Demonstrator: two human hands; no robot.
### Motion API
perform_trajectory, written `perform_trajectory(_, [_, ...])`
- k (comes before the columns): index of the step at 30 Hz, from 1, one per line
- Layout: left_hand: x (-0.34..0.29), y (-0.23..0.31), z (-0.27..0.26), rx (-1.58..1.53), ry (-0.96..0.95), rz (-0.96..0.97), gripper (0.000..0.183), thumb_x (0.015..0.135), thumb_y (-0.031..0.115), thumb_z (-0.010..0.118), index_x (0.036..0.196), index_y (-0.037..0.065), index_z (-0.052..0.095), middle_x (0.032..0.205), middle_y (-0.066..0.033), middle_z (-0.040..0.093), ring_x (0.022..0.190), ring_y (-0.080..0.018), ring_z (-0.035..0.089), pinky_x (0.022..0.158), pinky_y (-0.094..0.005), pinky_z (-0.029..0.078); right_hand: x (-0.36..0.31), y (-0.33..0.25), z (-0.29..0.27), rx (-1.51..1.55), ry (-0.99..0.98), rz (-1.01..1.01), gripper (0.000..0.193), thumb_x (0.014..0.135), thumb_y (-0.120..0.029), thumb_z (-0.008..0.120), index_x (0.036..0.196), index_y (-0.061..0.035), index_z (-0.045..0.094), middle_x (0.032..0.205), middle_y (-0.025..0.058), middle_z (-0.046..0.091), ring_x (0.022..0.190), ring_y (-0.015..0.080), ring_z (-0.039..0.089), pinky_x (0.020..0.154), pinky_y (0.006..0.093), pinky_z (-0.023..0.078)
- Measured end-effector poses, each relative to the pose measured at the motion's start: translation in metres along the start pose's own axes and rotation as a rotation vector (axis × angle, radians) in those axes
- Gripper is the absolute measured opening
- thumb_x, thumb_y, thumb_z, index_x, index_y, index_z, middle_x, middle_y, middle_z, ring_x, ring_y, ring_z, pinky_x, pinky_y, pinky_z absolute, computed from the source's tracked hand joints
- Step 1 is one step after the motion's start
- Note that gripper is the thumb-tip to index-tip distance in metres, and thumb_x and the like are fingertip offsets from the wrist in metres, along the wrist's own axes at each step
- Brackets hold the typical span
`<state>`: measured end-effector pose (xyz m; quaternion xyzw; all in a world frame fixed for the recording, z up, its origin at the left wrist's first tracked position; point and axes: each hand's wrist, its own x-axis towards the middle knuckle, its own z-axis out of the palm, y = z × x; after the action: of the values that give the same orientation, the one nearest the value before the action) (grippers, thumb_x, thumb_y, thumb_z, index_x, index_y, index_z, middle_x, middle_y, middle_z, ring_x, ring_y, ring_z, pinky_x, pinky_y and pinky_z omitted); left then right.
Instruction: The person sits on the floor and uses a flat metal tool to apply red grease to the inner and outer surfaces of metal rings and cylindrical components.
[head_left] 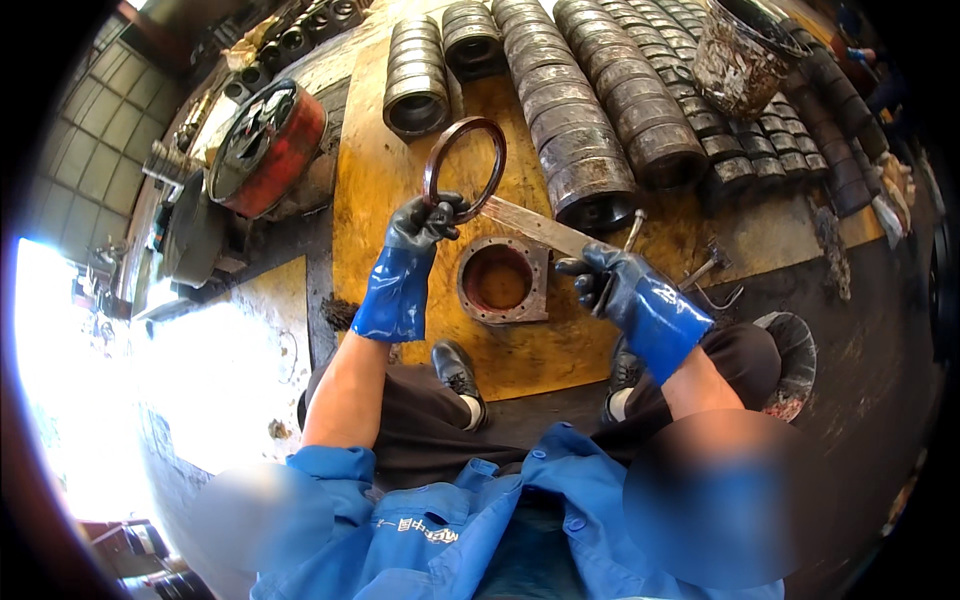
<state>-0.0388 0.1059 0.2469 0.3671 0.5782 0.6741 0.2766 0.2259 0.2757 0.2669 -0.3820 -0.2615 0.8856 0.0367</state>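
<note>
Both hands wear blue gloves darkened with grease. My left hand (425,218) is closed on the lower rim of a dark brown metal ring (497,150), held up and tilted. In my right hand (600,280) is a flat wooden stick (535,226), its far end close to or touching the ring's lower right edge; which of the two I cannot tell. Below and between the hands a round metal housing (541,296) lies on the yellow board. It has a flange with bolt holes and a reddish-brown inside.
Rows of greasy metal cylinders (570,130) stretch across the far side of the yellow board (390,190). A dirty bucket (740,65) stands on the far right rows. A hammer (708,262) lies right of my glove. At left is a red drum (275,150); a bin (795,350) sits beside my right knee.
</note>
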Motion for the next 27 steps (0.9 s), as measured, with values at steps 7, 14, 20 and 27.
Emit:
perform_trajectory(7, [-0.009, 0.009, -0.008, 0.095, -0.214, -0.201, 0.034, 0.088, 0.023, 0.065, 0.109, -0.003, 0.06, 0.094, -0.0119, 0.068, 0.081, -0.0189, 0.068, 0.06, -0.0249, 0.052, 0.026, -0.01, -0.019, -0.541, 0.053, -0.539, 0.022, 0.092, -0.015, 0.059, 0.107, 0.0, 0.063, 0.088, 0.0132, 0.069, 0.062, 0.0143, 0.063, 0.053, 0.0266, 0.051])
perform_trajectory(14, [-0.021, 0.05, 0.019, 0.332, -0.214, -0.41, 0.022, 0.094, 0.019, 0.056, 0.101, 0.0, 0.064, 0.083, -0.0084, 0.07, 0.067, -0.0129, 0.063, 0.057, -0.024, 0.047, -0.005, -0.007, -0.006, -1.348, -0.141, -1.479, 0.019, 0.085, -0.013, 0.057, 0.103, -0.0087, 0.062, 0.076, 0.003, 0.062, 0.061, 0.0137, 0.06, 0.05, 0.027, 0.045])
perform_trajectory(20, [-0.028, 0.063, 0.02, 0.381, -0.213, -0.453, 0.025, 0.094, 0.02, 0.056, 0.103, -0.002, 0.064, 0.082, -0.0075, 0.069, 0.07, -0.0114, 0.061, 0.061, -0.0236, 0.045, -0.029, -0.001, 0.006, -2.113, -0.057, -1.669, 0.036, 0.072, -0.008, 0.06, 0.108, -0.0101, 0.06, 0.089, 0.0057, 0.061, 0.068, 0.0199, 0.063, 0.057, 0.0349, 0.048])
perform_trajectory(27, [-0.021, 0.03, -0.014, 0.376, -0.139, -0.398, 0.02, 0.093, 0.014, 0.056, 0.102, -0.001, 0.065, 0.082, -0.0063, 0.069, 0.066, -0.0114, 0.06, 0.058, -0.0247, 0.046, -0.03, -0.004, 0.01, -1.956, -0.027, -1.786, 0.027, 0.079, -0.011, 0.06, 0.106, -0.0116, 0.062, 0.089, 0.0051, 0.064, 0.065, 0.0173, 0.061, 0.058, 0.0299, 0.047])
